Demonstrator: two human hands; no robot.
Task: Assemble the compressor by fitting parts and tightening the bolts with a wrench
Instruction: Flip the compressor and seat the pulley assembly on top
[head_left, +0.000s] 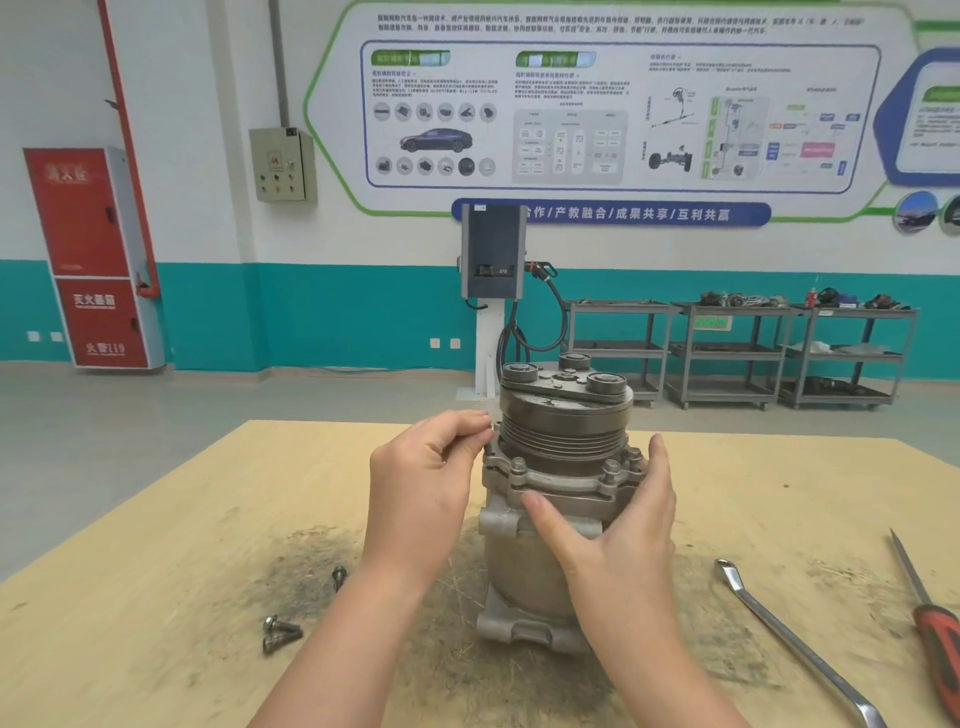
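while the right hand (613, 525) cups the upright grey compressor (556, 499) open-fingered, left fingers (467, 431) pinch at its flange.

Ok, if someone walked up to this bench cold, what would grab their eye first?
Most likely the compressor standing upright mid-table, grooved pulley on top, with both hands on it: the left hand pinching at the flange edge, the right hand steadying the body. Next, the long wrench lying to the right beside a red-handled screwdriver, and loose bolts on the grimy tabletop at left.
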